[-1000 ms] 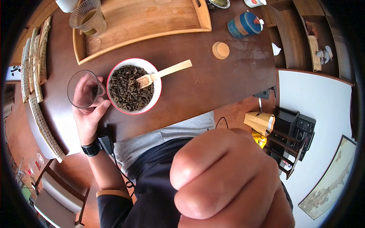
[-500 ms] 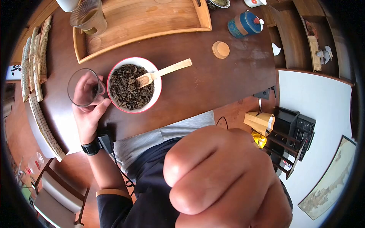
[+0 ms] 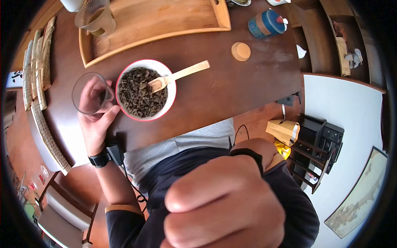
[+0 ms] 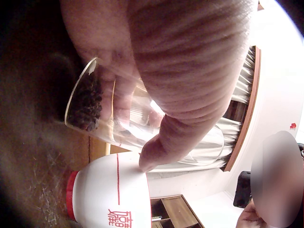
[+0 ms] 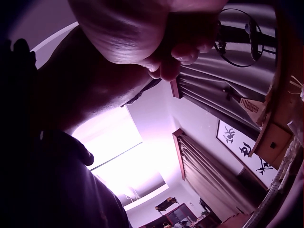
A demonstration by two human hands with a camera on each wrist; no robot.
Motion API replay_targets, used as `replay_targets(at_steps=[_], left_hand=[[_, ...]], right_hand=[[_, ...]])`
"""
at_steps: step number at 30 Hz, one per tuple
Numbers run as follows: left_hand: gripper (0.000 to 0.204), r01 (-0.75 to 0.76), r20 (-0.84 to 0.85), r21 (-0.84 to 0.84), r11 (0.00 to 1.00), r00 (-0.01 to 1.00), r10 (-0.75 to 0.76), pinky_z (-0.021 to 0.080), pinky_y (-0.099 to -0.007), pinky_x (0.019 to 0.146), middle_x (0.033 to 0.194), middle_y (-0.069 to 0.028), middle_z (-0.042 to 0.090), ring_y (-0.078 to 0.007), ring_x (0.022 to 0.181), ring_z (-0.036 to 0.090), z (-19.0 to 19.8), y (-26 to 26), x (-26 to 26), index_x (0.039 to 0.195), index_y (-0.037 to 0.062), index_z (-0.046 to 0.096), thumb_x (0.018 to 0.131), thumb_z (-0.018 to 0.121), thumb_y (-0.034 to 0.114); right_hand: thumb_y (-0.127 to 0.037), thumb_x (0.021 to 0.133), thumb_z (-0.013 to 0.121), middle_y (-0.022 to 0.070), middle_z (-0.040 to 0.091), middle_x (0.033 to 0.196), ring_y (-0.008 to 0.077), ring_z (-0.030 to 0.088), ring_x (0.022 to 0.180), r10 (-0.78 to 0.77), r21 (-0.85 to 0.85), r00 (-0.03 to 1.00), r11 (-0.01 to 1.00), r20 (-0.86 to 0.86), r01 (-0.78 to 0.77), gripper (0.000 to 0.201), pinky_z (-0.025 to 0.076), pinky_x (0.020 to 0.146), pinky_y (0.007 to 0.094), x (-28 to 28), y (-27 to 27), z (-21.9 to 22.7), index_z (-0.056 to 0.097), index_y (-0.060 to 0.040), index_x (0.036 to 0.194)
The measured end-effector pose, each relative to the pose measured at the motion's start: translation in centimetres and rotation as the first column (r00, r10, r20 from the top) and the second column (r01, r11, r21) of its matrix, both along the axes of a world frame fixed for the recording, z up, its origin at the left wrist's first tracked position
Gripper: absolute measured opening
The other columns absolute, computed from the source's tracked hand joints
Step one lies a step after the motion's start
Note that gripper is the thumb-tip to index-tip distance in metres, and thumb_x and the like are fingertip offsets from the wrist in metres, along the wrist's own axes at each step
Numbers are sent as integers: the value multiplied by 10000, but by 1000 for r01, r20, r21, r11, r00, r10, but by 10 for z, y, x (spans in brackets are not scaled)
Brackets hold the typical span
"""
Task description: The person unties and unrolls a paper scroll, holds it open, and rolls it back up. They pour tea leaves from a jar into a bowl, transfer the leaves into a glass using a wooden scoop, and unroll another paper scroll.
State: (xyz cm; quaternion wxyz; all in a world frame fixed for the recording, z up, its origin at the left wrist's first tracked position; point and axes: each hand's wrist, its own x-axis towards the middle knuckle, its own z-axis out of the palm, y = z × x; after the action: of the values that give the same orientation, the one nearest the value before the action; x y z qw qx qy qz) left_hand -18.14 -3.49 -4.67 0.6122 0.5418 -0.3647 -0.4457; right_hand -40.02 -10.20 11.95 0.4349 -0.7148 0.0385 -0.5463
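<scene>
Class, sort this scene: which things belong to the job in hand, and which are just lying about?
Seemingly part of the job:
glass in the left hand
white bowl
dark leaves
wooden scoop

Apparently just lying about:
wooden tray
blue jar
round wooden piece

Open tabletop (image 3: 211, 97) right of bowl (image 3: 170, 96), scoop (image 3: 180, 75) jutting in, tray (image 3: 161, 21) beyond

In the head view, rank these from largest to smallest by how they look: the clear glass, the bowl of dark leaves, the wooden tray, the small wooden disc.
1. wooden tray, though cut off at the top edge
2. bowl
3. clear glass
4. wooden disc
</scene>
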Motion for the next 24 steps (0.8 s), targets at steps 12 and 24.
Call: replay_targets(at_steps=[12,24], left_hand=[[747,-1,73,3,1000,997,1,436,-328,1030,1262,-97,605,-174,1158,562,1,-3,3,1439,9,497,759,807,-3],[743,29,10,2,1000,1000,-29,488,-204,810,1245,-53,594,-74,1065,559,5,-5,3,1433,27,520,755,816,-47]], right_hand=[[-163,995,533,-29,567,660,129,459,535,-235,98,972,968,28,231,119,342,560,314,-26,-28,-14,632,-102,966],[-85,972,696,-10,585,878,30,505,733,-132,569,851,690,-509,448,317,418,646,179,-41,-61,-106,614,1,1265]])
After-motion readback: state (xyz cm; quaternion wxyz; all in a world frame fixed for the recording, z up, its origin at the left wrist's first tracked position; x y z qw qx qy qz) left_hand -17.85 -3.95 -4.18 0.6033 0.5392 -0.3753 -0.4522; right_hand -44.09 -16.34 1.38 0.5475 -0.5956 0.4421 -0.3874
